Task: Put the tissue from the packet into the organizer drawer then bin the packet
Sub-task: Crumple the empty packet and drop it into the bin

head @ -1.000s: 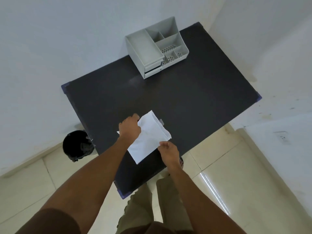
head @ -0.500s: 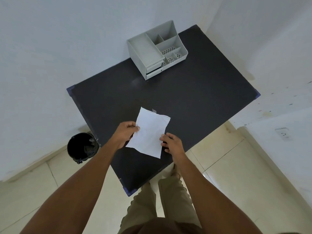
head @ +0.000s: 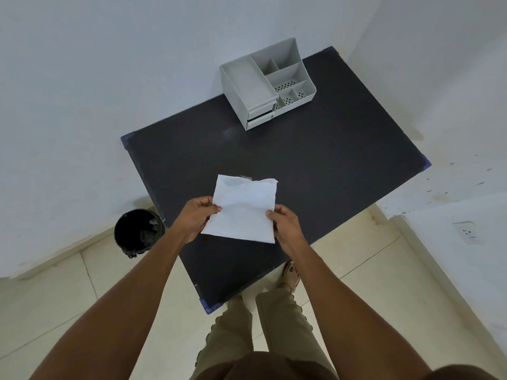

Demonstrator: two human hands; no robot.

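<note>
you are holding the white packet up over the near half of the dark table, and both hands are closing on it: your left hand is pinching its left edge between thumb and fingers, your right hand is pinching its right edge the same way. the packet is sitting directly between the two hands, so neither is nearer to it than the other. its long axis is running away from you, toward the organizer, with the far end ragged and looking opened, though i cannot tell whether the tissue is showing there.

the relation that matters next: the organizer is standing well beyond the packet, at the far edge of the table against the wall, its drawer fronts facing back toward the packet and looking closed. the bin is sitting on the floor to the left of the packet, off the table's left edge, nearer your left hand.

counting: one packet, one organizer with two stacked drawer fronts, one bin, two hands.
</note>
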